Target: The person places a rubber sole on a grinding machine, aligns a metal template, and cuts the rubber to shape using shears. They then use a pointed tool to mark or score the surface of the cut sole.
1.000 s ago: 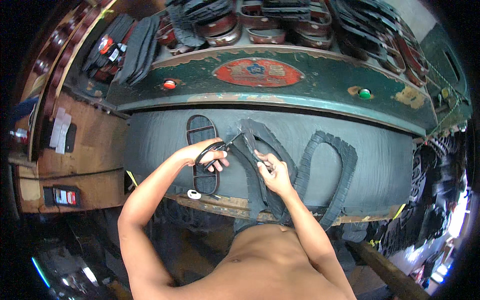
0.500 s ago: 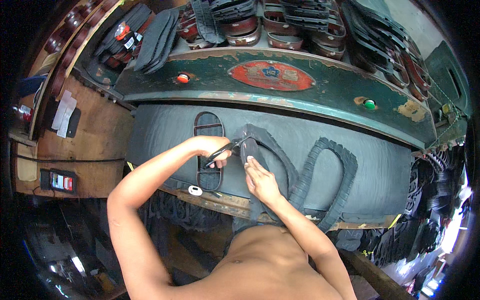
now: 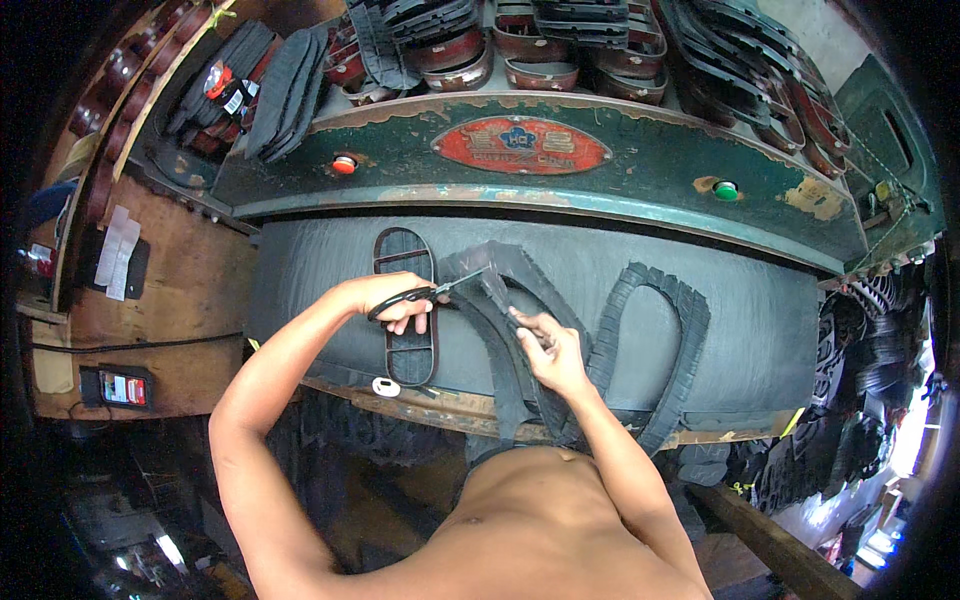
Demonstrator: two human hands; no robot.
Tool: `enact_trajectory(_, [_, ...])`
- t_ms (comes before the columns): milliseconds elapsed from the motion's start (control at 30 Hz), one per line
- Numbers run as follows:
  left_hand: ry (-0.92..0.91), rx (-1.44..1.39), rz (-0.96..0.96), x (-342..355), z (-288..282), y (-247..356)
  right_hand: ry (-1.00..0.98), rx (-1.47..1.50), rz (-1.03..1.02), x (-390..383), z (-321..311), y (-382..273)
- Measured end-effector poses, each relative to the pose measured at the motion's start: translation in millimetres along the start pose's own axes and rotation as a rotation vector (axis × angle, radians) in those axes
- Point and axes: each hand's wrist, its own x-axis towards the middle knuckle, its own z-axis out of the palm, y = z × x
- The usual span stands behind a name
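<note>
On grey worktop [image 3: 760, 330], black strips [image 3: 691, 335], green machine [image 3: 645, 165] behind

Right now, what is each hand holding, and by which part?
The left hand holds the scissors by their handles. The right hand pinches a dark strip a little below the scissors' tips in the picture.

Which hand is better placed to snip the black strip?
Probably the left hand: it holds the scissors, blades pointing toward the black strip, while the right hand is occupied gripping that strip.
</note>
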Motion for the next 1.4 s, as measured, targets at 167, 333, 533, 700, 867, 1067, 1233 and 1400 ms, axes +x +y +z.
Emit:
enact_trajectory(167, [0.117,-0.191,0.107,29.3,22.8,8.6,-0.013,0.094,0.097,18.4,-10.5,4.8])
enact_trajectory(333, [0.275,-0.194,0.128,59.1,47.0,-0.9,-0.133,-0.443,0.168,9.5,-3.5,9.0])
enact_trajectory(533, [0.264,-0.303,0.231,55.3,45.4,-12.8,0.082,-0.699,0.229,17.4,33.6,1.6])
enact_trajectory(700, [0.209,-0.279,0.224,38.1,25.7,-18.9,0.245,-0.472,0.285,31.8,28.3,0.7])
enact_trajectory(867, [0.099,-0.008,0.183,22.9,5.7,-31.3,0.135,-0.134,0.253,35.7,2.9,8.5])
enact_trajectory(1067, [-0.14,-0.03,0.106,29.1,11.3,-29.0,-0.126,-0.259,0.141,36.3,-46.5,34.0])
enact_trajectory(1233, [-0.066,0.051,0.259,43.3,17.3,-25.2,-0.046,-0.142,-0.016,35.1,-47.2,56.5])
enact_trajectory(1400, [0.031,0.301,0.157,45.5,21.7,-11.7,-0.098,-0.209,0.005,40.3,-48.7,55.3])
